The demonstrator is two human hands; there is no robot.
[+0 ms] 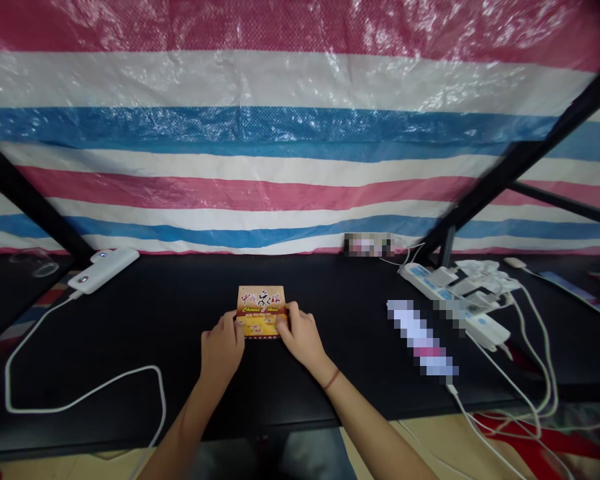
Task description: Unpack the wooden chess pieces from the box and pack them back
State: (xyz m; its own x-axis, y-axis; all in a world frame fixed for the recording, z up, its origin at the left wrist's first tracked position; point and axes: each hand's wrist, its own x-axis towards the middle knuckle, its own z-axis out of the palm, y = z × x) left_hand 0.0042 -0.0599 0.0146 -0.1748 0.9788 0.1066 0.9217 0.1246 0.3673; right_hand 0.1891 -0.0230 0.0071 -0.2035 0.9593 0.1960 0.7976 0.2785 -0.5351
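A small printed Chinese chess box [261, 300] in tan, yellow and dark red rests at the middle of the black table. My left hand [223, 343] grips its left edge, fingers curled around the side. On the opposite edge, my right hand [301, 333] grips the box too, its thumb lying over the yellow front part. A thin reddish band circles my right wrist. The box's underside and the fingertips behind it are hidden.
A white device [105, 270] with a cable lies on the black table [190, 400] at left. To the right are a blurred-out phone-like item [420, 337] and a power strip [475, 320] crowded with plugs and cables. Striped plastic sheeting [260, 180] hangs behind, between black frame bars.
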